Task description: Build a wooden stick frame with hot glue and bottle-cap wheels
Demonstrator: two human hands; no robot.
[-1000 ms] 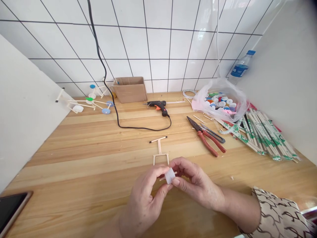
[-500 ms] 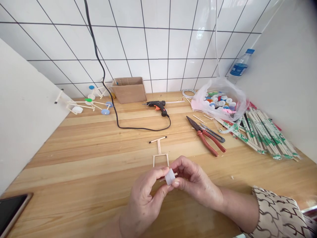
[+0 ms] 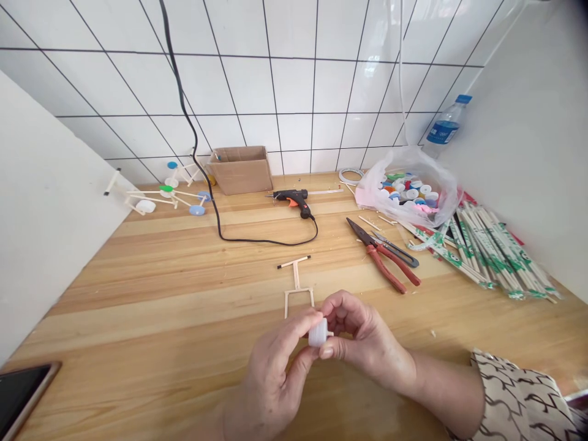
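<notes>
My left hand [image 3: 271,373] and my right hand [image 3: 362,334] pinch a white plastic bottle cap [image 3: 318,332] between their fingertips, low in the middle of the view. A thin wooden stick [image 3: 331,334] pokes out beside the cap, its other end hidden by my fingers. Just beyond my hands, a small frame of glued wooden sticks [image 3: 296,286] lies flat on the wooden table [image 3: 184,275], its near end close to my left fingers.
Black-corded hot glue gun [image 3: 291,197], cardboard box [image 3: 241,170], red-handled pliers [image 3: 386,260], bag of coloured caps [image 3: 408,190], wrapped chopsticks [image 3: 496,257], and a stick model with cap wheels [image 3: 160,199] stand on the table. A phone [image 3: 18,398] lies front left. Walls flank both sides.
The white cap has turned in my fingers and shifted slightly right and down. The view has tilted a little, so the table items sit slightly lower in the picture.
</notes>
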